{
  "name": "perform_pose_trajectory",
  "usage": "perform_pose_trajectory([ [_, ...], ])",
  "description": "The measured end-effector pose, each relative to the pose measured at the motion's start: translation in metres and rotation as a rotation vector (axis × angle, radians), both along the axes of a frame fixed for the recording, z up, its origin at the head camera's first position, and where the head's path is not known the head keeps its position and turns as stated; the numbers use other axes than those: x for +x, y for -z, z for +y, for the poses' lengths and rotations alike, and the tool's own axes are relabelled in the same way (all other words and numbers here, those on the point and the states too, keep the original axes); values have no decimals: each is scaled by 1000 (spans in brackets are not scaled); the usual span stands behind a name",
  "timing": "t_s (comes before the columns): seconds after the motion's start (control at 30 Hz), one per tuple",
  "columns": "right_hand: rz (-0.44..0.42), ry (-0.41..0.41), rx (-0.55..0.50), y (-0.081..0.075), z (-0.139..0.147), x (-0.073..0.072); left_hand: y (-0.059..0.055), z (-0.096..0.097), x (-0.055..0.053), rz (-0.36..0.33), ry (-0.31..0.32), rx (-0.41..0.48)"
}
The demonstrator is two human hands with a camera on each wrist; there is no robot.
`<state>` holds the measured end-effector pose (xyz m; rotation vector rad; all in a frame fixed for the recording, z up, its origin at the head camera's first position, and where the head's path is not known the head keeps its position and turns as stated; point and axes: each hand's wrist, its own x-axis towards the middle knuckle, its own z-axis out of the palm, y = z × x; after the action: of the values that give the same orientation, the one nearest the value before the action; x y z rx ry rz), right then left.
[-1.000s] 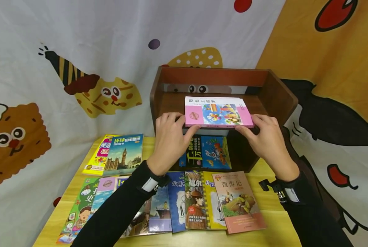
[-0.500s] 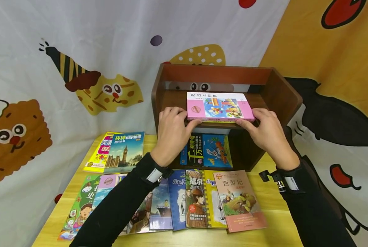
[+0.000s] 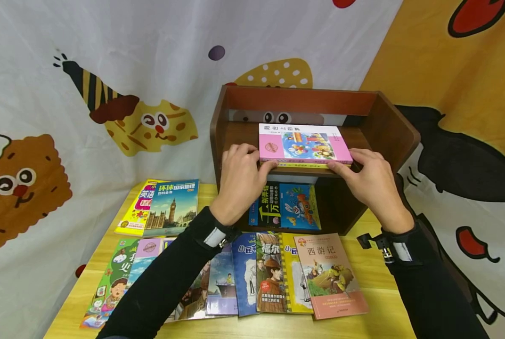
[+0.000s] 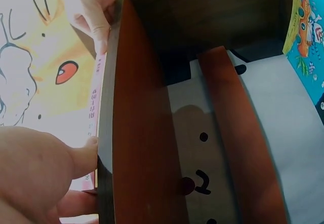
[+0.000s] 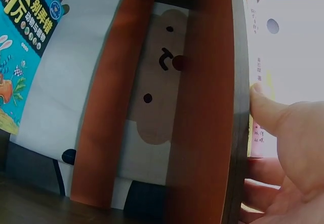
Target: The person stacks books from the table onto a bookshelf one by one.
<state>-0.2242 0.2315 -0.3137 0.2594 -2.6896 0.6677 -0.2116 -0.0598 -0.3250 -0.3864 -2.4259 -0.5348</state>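
In the head view a pink-and-white book point(image 3: 305, 142) lies flat on top of a yellow-spined book point(image 3: 305, 165), both on the upper board of a brown wooden bookshelf point(image 3: 298, 100). My left hand point(image 3: 240, 181) grips the pair at the left end, thumb along the front spines and fingers at the side. At the right end my right hand point(image 3: 372, 186) holds them the same way. Both wrist views show a thumb pressed to the spines right at the shelf board's front edge; the left wrist view has the left hand point(image 4: 38, 165), the right wrist view the right hand point(image 5: 304, 150).
Below, a black-covered book point(image 3: 268, 207) and a blue rabbit book point(image 3: 298, 207) stand in the lower compartment. Several books, among them a salmon-coloured one point(image 3: 332, 278), lie in a row on the wooden table point(image 3: 381, 282). A London-cover book point(image 3: 172, 207) lies further left. Behind hangs a cartoon cloth point(image 3: 150, 42).
The pink book has gone back and down onto the upper board, both hands moving with it. The yellow spine beneath has come into view. The camera view has shifted slightly.
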Motion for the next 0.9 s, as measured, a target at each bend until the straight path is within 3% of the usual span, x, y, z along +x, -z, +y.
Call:
perform_pose_trajectory([
  [0.3, 29, -16, -27, 3, 2, 0, 1, -2, -1, 18, 5, -24],
  [0.53, 44, -22, -39, 6, 1, 2, 4, -3, 1, 16, 8, 5],
  [0.73, 150, -7, -76, 11, 1, 15, 7, -4, 9, 43, 32, 48],
  [0.9, 312, 4, -185, 21, 0, 32, 10, -7, 21, 127, 60, 128],
])
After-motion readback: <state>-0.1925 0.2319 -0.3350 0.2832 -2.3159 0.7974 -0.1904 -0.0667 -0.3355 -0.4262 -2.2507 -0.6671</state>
